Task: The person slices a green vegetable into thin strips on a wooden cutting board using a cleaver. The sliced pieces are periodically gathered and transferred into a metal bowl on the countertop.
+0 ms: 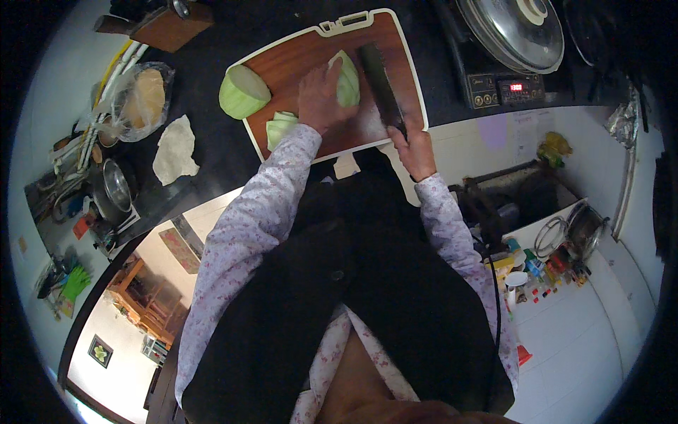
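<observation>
My left hand [324, 98] grips a pale green vegetable piece [348, 82], perhaps gourd, on a brown cutting board [339, 138] with a white rim. Its fingers and thumb lie along the piece's left side and lower end. In my right hand [416, 151] is the handle of a broad dark-bladed kitchen knife [380, 79]. The blade lies over the board to the right of the piece, apart from it. A larger chunk of the vegetable [243, 93], its cut face showing, rests at the board's left edge. Several cut slices [280, 130] sit beside my left wrist.
A lidded pan [516, 34] stands on a lit induction cooker [503, 90] at the right. Left of the board lie a pale cloth [176, 151] and a clear plastic bag [143, 100] with something tan inside. A wooden knife block [172, 26] stands at the back left.
</observation>
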Demonstrator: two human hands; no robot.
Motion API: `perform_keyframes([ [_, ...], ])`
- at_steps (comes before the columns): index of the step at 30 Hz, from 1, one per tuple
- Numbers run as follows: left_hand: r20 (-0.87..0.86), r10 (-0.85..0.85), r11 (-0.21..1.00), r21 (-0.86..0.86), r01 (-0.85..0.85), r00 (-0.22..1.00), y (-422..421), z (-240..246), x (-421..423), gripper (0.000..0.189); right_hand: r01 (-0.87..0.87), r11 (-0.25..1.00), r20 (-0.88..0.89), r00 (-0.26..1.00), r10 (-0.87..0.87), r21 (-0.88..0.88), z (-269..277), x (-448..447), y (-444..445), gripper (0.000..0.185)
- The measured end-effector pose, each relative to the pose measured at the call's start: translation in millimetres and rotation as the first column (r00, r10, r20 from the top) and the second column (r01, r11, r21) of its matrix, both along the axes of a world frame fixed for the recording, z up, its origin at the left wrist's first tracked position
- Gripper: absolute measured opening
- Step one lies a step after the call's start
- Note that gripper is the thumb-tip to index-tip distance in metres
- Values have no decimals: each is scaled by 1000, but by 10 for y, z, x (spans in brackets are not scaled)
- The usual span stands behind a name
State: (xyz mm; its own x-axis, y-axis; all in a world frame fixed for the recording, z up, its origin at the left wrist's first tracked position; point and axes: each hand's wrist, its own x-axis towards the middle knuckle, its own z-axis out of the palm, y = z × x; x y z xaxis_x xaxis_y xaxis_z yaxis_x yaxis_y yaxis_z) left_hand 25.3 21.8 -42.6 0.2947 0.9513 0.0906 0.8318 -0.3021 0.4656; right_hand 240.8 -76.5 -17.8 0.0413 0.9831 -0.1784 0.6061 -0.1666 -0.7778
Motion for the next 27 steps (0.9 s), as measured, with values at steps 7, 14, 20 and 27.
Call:
perform_keyframes([
  [7,38,4,1000,18,-5,999,70,53,4,93,-41,998,28,999,43,-55,238,-134,76,38],
  [14,37,-82,967,246,71,996,-101,127,-88,48,-83,995,175,982,71,63,405,-227,315,27],
  [20,50,-128,981,155,119,990,-82,37,-47,39,-151,985,320,932,169,-81,310,-272,417,30],
  [27,47,-139,975,181,128,989,-45,51,-16,38,-203,977,289,933,214,-67,185,-220,471,29],
])
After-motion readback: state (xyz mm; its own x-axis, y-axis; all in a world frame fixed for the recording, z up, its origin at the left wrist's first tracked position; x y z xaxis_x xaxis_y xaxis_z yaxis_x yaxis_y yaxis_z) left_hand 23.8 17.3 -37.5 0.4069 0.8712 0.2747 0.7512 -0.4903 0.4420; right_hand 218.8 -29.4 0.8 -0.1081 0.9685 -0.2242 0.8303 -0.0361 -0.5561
